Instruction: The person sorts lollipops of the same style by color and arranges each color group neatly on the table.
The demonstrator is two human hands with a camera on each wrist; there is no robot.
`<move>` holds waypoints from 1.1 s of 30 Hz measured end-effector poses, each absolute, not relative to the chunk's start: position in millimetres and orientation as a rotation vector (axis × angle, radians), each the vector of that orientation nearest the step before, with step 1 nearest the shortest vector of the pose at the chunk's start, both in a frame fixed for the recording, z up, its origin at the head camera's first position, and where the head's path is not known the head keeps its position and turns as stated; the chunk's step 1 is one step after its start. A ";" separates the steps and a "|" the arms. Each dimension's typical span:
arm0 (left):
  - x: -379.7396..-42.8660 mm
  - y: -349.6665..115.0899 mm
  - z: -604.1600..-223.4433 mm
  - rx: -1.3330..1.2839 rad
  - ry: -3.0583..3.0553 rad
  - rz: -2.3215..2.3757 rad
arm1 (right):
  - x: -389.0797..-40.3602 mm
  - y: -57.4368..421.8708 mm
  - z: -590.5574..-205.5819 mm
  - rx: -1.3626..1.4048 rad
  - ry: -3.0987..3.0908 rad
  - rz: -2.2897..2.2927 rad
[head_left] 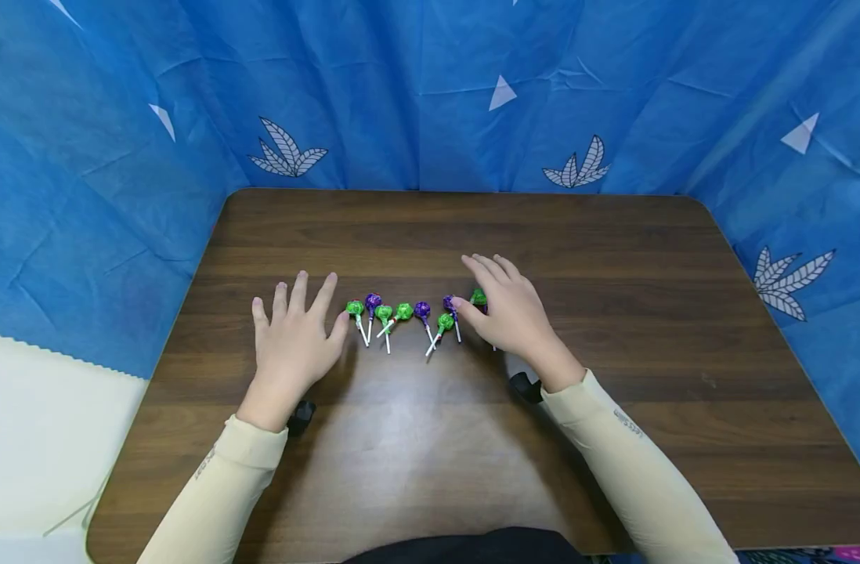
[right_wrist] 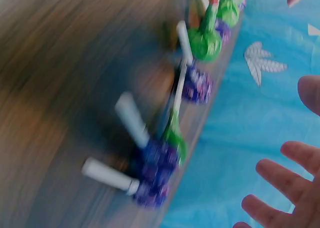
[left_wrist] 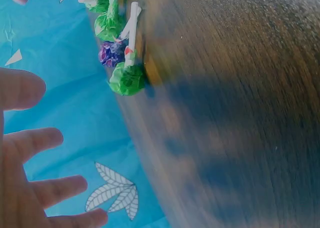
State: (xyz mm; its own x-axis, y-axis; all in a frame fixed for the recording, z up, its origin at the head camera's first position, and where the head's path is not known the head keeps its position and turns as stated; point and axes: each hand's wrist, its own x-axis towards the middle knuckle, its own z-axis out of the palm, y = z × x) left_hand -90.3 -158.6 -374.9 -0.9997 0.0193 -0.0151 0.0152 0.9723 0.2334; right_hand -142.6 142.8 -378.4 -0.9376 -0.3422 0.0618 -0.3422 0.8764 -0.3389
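**Lollipops [head_left: 404, 312] in a loose row across a wooden table [head_left: 373, 478]**

The lollipops, wrapped in green and purple, lie around the middle of the table, heads mostly toward the far side and white sticks toward the near side; some sticks cross. At the left end of the row is the left hand [head_left: 294, 342], its fingers straight and fanned, the thumb tip just beside the leftmost green lollipop [head_left: 355, 308]. The right hand [head_left: 512, 313] is over the right end, fingers extended, partly hiding the lollipops there. The two hands are well apart.

Both arms wear cream sleeves [head_left: 634, 470], with a dark strap [head_left: 301, 418] at each wrist. A blue curtain [head_left: 416, 117] with leaf prints [head_left: 287, 153] and white triangles [head_left: 502, 94] stands along the far, left and right sides. At the near left is a pale, scalloped-edged surface [head_left: 42, 431].
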 end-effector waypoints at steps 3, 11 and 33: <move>-94.9 -158.3 -376.4 0.054 3.111 0.367 | -147.5 125.9 -379.1 0.613 -3.036 0.566; -110.8 -154.8 -387.8 0.183 3.108 0.332 | -161.5 71.1 -387.2 0.879 -3.072 0.576; -150.9 -158.1 -389.0 0.163 3.149 0.396 | -167.3 30.9 -399.6 0.886 -3.177 0.467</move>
State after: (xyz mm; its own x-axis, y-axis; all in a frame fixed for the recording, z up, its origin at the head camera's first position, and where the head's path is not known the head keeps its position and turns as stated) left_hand -150.9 -158.1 -389.0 -0.9941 0.0972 0.0490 0.1064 0.9637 0.2450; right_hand -167.3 30.9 -399.6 -0.8420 -0.5290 -0.1056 -0.4762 0.8209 -0.3152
